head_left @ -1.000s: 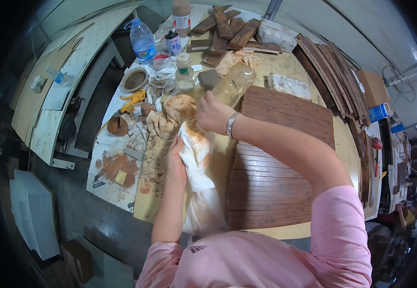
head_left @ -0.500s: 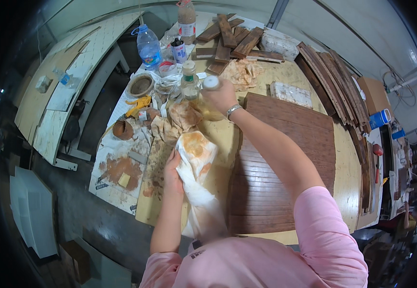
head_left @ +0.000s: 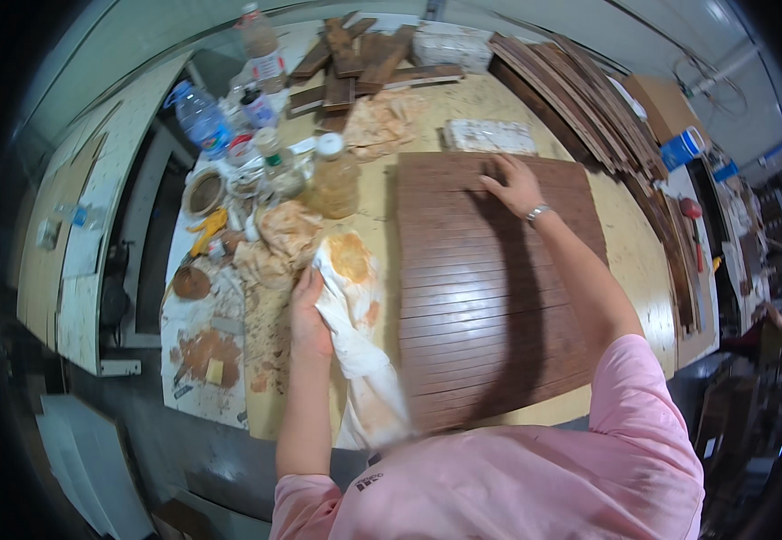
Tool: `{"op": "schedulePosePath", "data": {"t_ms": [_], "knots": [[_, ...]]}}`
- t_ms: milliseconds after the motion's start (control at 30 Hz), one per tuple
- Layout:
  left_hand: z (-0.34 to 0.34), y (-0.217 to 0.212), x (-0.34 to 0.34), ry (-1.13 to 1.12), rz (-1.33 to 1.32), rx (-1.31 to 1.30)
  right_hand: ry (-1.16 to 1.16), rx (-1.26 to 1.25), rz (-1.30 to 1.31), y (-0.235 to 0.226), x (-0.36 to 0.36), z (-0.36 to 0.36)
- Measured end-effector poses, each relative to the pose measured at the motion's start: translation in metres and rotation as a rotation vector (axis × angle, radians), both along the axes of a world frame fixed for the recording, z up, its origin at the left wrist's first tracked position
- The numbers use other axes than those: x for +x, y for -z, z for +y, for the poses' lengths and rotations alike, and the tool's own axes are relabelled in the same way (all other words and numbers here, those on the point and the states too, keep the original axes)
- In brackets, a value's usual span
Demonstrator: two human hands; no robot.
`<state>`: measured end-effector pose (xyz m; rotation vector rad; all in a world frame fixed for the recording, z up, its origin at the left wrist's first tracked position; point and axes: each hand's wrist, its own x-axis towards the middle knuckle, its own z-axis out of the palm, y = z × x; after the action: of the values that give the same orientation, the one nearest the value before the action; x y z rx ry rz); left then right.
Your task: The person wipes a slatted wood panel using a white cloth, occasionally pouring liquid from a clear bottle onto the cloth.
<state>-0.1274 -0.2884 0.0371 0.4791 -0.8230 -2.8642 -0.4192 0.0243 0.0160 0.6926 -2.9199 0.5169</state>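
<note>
- Clearly, the left hand (head_left: 308, 310) is clamped on a white rag (head_left: 355, 333) stained orange-brown; the fingers wrap the cloth's left edge, and its long tail hangs toward the near edge of the workbench (head_left: 629, 261).
- The rag lies just left of the brown slatted wood panel (head_left: 490, 297), its stained upper end touching or nearly touching the panel's left edge.
- The right hand (head_left: 512, 183) rests flat on the far part of the panel, fingers spread apart and holding nothing, with a silver bracelet (head_left: 537, 213) on the wrist.
- The panel lies flat in the middle of the bench, its slats running left to right and its surface glossy near the middle.
- Left of the rag sits a crumpled stained cloth (head_left: 284, 236), and beyond it an amber bottle (head_left: 334, 175) stands upright among smaller jars.
- A clear water bottle (head_left: 200, 119) lies tilted at the far left.
- Far across the bench, loose dark wood blocks (head_left: 355, 56) are piled together, and a stack of long wood strips (head_left: 589, 99) runs along the right side.
- A small round brown dish (head_left: 191, 283) sits on the smeared paper at the left, well apart from both hands.
</note>
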Motion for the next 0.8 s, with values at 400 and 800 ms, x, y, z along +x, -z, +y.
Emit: {"op": "schedulePosePath", "data": {"t_ms": [400,800], "knots": [[0.242,0.037,-0.156,0.449,0.324,-1.490,0.331,0.255,0.010,0.025,0.058,0.152],[0.231,0.044,-0.193,0.620,0.317,-2.124,0.341,0.146,0.014,0.021,0.060,0.152]]}}
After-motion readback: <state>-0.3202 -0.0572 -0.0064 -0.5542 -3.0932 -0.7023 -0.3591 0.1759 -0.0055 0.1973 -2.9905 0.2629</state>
